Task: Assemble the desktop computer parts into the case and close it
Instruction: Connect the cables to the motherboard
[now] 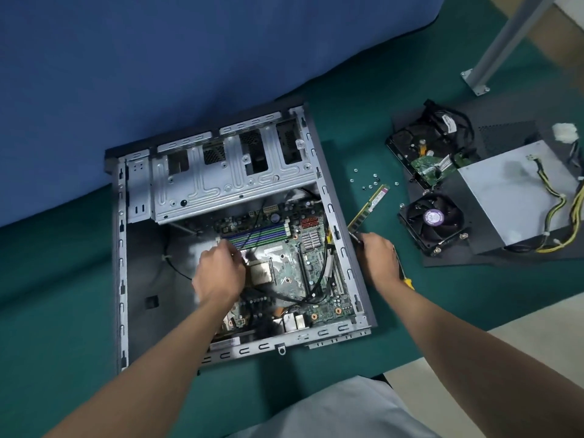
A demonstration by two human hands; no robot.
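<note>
The task was judged to be at an early stage. The open case (284, 341) was laid on its side on the green desk (63, 295), with the motherboard (316, 273) already seated inside and the processor (260, 273) exposed, no cooler being mounted over it. The left hand (218, 273) was held down over the board between the memory slots (252, 237) and the processor, fingers curled; whether anything was gripped could not be told, the hand being blurred. The right hand (377, 257) was placed just outside the case's right wall, fingers closed round the near end of a memory module (369, 207), which was not yet fitted. A yellow-handled screwdriver (407, 282) was seen beneath that wrist. Left to be installed, and set well to the right of the case, were the hard drive (417, 150), the cooler fan (434, 221) and the power supply (512, 197), all laid on the black side panel (505, 134), which itself had to be put back to close the case. Loose screws (366, 184) were scattered between the case and these parts. The drive cage (227, 172) at the far end was unfilled.
</note>
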